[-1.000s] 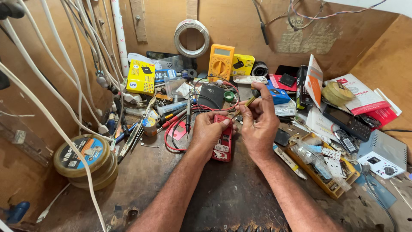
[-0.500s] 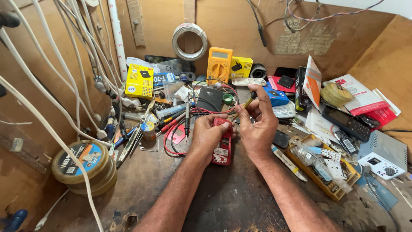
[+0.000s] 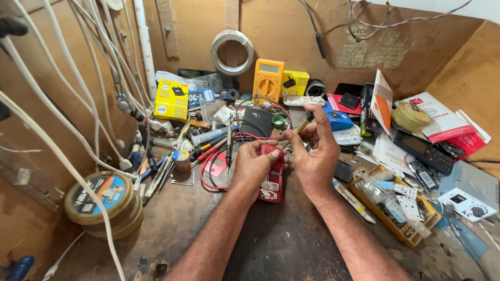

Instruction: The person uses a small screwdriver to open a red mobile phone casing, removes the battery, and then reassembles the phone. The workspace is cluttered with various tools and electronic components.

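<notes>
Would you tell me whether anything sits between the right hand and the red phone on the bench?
Nothing visible does. The left hand grips the red phone; the right hand hovers right beside it, with only red and black wires behind them.

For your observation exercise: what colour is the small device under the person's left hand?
Red; the device shows best in the head view, under the left hand.

I am at an electronics repair bench in a small workshop; my worktop [image 3: 271, 244] is scarred, stained wood, boxed in by bare board walls; white cables [image 3: 78, 130] hang down the left wall; a yellow multimeter [image 3: 268, 79] stands at the back edge beside a coil of wire [image 3: 232, 52]; solder tins [image 3: 107, 200] sit near the left edge; a tray of small parts [image 3: 396, 208] lies toward the right edge.
</notes>
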